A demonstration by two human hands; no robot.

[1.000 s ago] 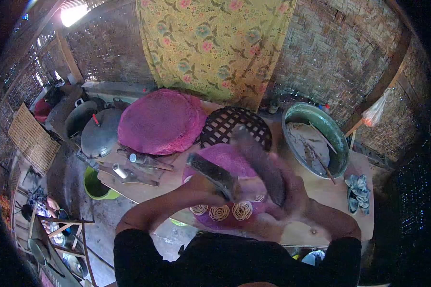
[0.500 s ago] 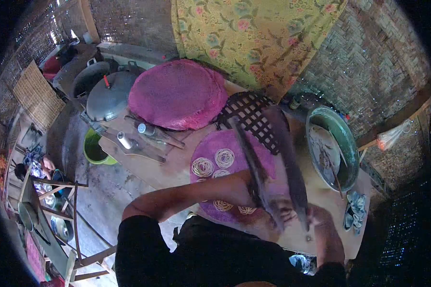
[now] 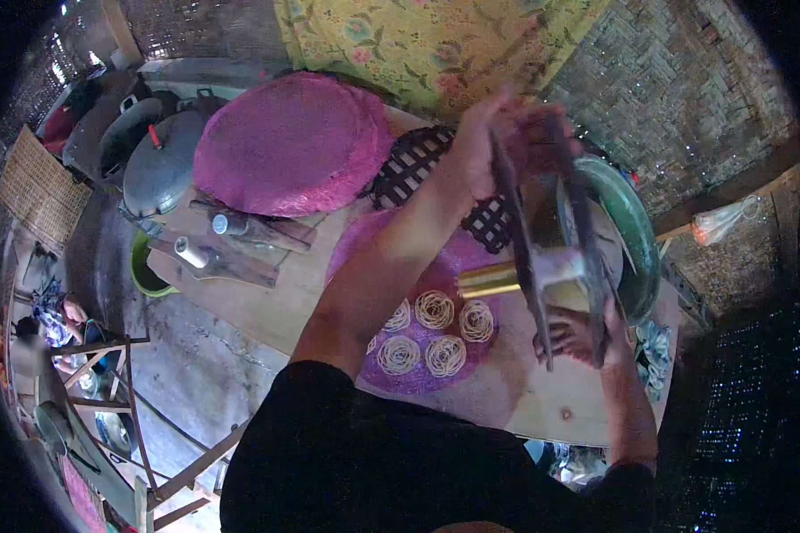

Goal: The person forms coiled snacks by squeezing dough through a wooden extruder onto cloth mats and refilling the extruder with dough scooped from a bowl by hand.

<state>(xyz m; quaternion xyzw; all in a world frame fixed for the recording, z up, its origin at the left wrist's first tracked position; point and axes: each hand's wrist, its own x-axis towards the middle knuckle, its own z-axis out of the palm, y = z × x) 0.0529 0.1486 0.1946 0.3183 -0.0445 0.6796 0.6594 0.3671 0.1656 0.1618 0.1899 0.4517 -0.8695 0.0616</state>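
Note:
Two dark wooden boards, joined by a pale cylinder, form a press (image 3: 523,258) that stands on edge above the right part of the table. A brass-coloured tube (image 3: 489,281) sticks out from its left side. My left hand (image 3: 498,142) grips the far end of the press, its fingers partly blurred. At the near end my right hand (image 3: 582,333) has its fingers wrapped round the boards. Left of the press, coiled noodle nests (image 3: 434,310) lie on a round pink mat (image 3: 364,233).
A large green basin (image 3: 636,240) stands at the right, beside a crumpled cloth (image 3: 656,355). Pink-covered round stack (image 3: 284,147) and black lattice tray (image 3: 413,164) lie at the back. Wooden tools (image 3: 231,266) rest at the left. Far left, a person (image 3: 58,315) is partly visible.
The press has turned upright on edge, showing the brass tube. My left hand has moved to its far end; my right hand has risen slightly at its near end. The view has shifted.

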